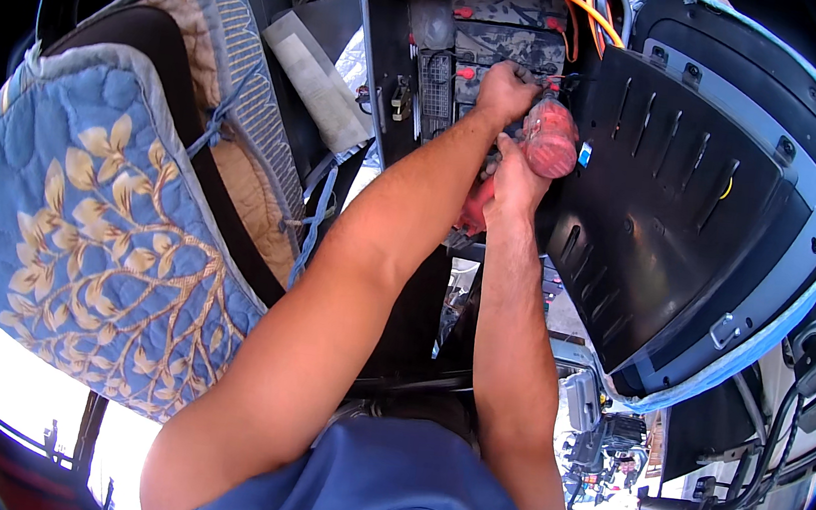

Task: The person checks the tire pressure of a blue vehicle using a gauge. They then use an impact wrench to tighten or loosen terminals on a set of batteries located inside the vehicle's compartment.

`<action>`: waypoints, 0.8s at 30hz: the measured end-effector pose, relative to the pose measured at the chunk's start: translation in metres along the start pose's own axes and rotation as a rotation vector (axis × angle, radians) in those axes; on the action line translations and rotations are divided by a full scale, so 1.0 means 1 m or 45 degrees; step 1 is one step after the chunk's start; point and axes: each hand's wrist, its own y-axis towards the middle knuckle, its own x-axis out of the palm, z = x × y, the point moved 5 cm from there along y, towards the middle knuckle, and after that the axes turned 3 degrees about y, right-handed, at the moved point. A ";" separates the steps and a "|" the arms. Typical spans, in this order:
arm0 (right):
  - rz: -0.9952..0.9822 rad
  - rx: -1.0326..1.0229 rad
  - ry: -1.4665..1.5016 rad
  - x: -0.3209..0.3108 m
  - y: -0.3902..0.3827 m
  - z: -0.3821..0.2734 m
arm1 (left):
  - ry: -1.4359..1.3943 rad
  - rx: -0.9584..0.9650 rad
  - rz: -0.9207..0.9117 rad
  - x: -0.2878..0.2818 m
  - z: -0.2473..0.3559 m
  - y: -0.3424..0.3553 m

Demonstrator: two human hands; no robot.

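Note:
My right hand (pixel 519 179) is wrapped round a dusty red power drill (pixel 552 139), whose red lower end (pixel 475 207) shows below the wrist. Just ahead of it my left hand (pixel 507 92) reaches into an open black compartment (pixel 372 39). Its fingers are bent together beside the drill's front end. What they pinch, if anything, is hidden. Thin wires (pixel 554 78) run close to those fingertips. Under and beyond both hands sit several dark, dirty batteries (pixel 508 40) with red terminal caps (pixel 465 73).
A raised black slotted panel (pixel 678 185) with blue fabric edging stands at the right. Orange cables (pixel 596 20) hang at the compartment's far right corner. On the left is a blue floral padded seat cushion (pixel 130 223), with a whitish flat piece (pixel 317 78) beyond it.

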 end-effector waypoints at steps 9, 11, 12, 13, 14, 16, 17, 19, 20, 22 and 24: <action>-0.162 -0.119 0.092 0.006 -0.047 -0.016 | -0.714 -0.419 -0.196 -0.052 0.000 -0.057; -0.260 0.002 0.114 -0.002 -0.089 -0.026 | -0.726 -0.477 -0.136 -0.074 0.001 -0.077; -0.266 0.033 0.133 -0.011 -0.101 -0.022 | -0.750 -0.430 -0.137 -0.079 -0.016 -0.069; -0.269 0.062 0.153 -0.020 -0.111 -0.020 | -0.798 -0.425 -0.105 -0.084 -0.016 -0.074; -0.286 0.087 0.174 -0.027 -0.120 -0.018 | -0.849 -0.409 -0.064 -0.091 -0.010 -0.076; -0.346 0.074 0.133 -0.046 -0.143 -0.025 | -0.796 -0.318 -0.067 -0.097 0.007 -0.084; -0.378 0.094 0.114 -0.057 -0.150 -0.024 | -0.847 -0.281 -0.053 -0.098 0.015 -0.093; -0.400 0.103 0.114 -0.072 -0.159 -0.014 | -0.917 -0.237 -0.042 -0.097 0.034 -0.111; -0.404 0.089 0.115 -0.076 -0.163 -0.010 | -0.863 -0.250 -0.088 -0.095 0.041 -0.120; -0.410 0.071 0.110 -0.085 -0.176 0.001 | -0.755 -0.288 -0.173 -0.093 0.046 -0.140; -0.460 0.083 0.155 -0.093 -0.188 0.007 | -0.503 -0.254 -0.180 -0.093 0.044 -0.147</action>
